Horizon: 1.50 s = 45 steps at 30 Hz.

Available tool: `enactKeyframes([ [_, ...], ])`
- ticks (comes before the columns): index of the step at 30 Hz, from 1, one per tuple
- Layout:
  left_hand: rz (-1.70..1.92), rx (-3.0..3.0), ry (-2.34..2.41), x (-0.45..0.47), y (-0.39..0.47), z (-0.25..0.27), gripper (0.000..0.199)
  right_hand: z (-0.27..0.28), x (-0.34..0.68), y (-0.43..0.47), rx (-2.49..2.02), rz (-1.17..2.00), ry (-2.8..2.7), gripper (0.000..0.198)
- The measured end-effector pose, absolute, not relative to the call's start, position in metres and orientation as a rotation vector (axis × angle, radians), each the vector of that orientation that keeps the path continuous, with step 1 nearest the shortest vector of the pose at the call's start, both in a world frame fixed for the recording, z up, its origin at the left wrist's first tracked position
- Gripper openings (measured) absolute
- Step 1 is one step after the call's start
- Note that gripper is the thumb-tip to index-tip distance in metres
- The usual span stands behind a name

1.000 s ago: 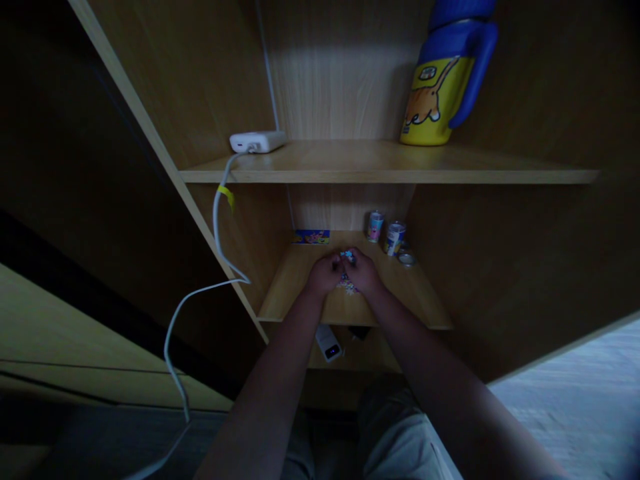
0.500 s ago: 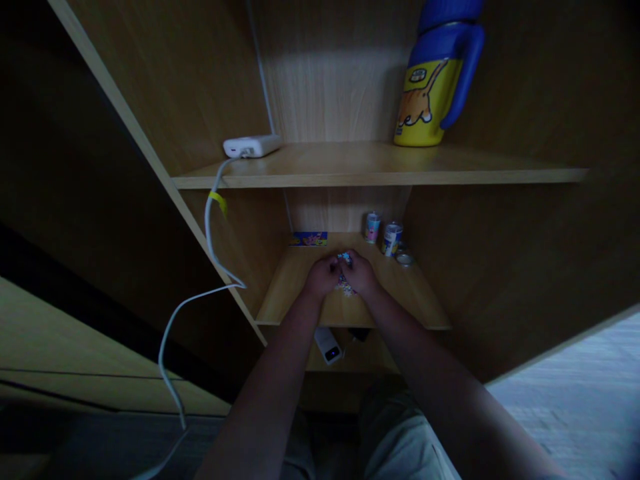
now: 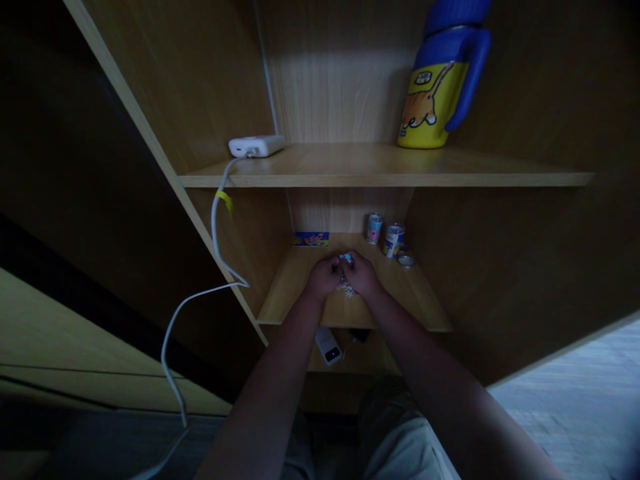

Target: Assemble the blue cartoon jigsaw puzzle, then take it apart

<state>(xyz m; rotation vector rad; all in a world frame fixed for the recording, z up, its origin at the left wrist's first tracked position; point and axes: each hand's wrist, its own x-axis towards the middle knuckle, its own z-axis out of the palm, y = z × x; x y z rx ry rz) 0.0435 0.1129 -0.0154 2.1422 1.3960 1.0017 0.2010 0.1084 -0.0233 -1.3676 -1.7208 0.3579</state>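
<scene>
Small light-blue knobbly pieces point(image 3: 346, 257) sit between the bare left hand point(image 3: 324, 275) and bare right hand point(image 3: 362, 273); whether curled fingers clamp them, I cannot tell. Loose fingers could spill them onto the near multicoloured pile point(image 3: 349, 290).

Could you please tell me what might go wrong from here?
The small pieces lie loose by the left hand and right hand, so a brush might scatter them, perhaps off the middle shelf. The white cable hangs slack to the left; if snagged, it could drag the white device off the upper shelf. The nearer can stands beyond the right hand and might tip if bumped.
</scene>
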Motion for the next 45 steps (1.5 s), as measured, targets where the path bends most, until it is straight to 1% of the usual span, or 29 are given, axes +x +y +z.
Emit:
enactKeyframes([
  [5,0.995,2.144,1.411,0.0439,0.1127,-0.0145,0.021,-0.0242,0.2009,0.1088,-1.374,0.362,-1.720,0.020],
  [10,1.000,2.143,1.396,0.0442,0.1122,-0.0147,0.022,-0.0251,0.2004,0.1088,-1.370,0.349,-1.712,0.018],
  [20,1.021,2.128,1.409,0.0447,0.1103,-0.0122,0.021,-0.0223,0.2026,0.1074,-1.309,0.333,-1.664,0.021],
  [31,1.016,2.147,1.415,0.0436,0.1111,-0.0135,0.020,-0.0240,0.2027,0.1086,-1.280,0.352,-1.633,0.028],
  [38,1.017,2.136,1.399,0.0448,0.1109,-0.0130,0.022,-0.0249,0.2027,0.1094,-1.303,0.351,-1.657,0.026],
  [45,1.001,2.120,1.396,0.0446,0.1104,-0.0124,0.019,-0.0254,0.2025,0.1095,-1.288,0.353,-1.657,0.028],
])
